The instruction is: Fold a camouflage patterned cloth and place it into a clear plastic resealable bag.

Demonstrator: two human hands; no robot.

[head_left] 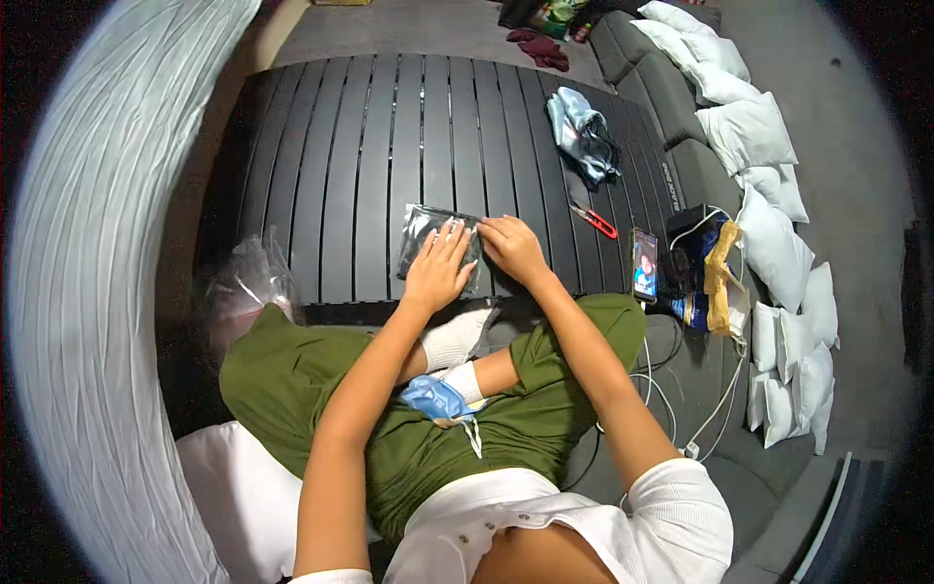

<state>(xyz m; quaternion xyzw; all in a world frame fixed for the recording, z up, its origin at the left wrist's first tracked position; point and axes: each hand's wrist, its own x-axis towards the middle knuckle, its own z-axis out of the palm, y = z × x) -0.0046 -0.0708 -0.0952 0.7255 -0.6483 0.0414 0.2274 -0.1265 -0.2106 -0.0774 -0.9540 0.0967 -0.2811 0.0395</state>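
Note:
A clear plastic bag (413, 234) with something dark inside lies flat at the near edge of the dark slatted table (375, 146). My left hand (443, 258) rests on top of it, fingers stretched out and slightly spread. At the bag's upper right corner my right hand (514, 248) has its fingers bent together on the edge, seemingly pinching it. What the bag holds is mostly covered by my left hand. A light blue packet (435, 397) lies in my lap, by my white socks.
On the table's right side are a blue-and-black cloth bundle (584, 134), red-handled snips (593, 220) and a lit phone (644, 263). White cables (715, 419) trail over the grey sofa. White cushions (749, 131) line its back. A clear plastic bag (255, 282) sits by my left knee.

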